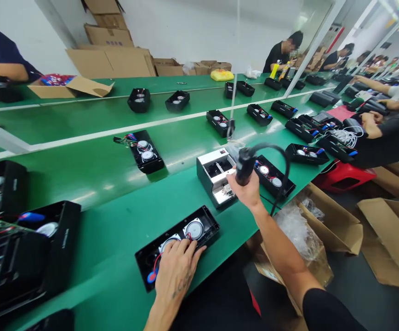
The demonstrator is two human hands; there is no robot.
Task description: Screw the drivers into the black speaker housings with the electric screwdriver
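My left hand [175,269] lies flat with fingers spread on an open black speaker housing [204,219] at the near edge of the green bench. Two round silver drivers and red and blue wires show inside it. My right hand [246,188] is wrapped around a black electric screwdriver [244,165], held upright, with its cable [282,158] looping over to the right. The tool hovers at a white and grey screw feeder box [210,164].
Many more open speaker housings [146,154] lie along the green conveyor [82,119]. Stacked housings [23,248] stand at my left. Cardboard boxes [111,62] line the far side; cartons [337,225] and a red stool [344,177] stand to my right. Other people work around the line.
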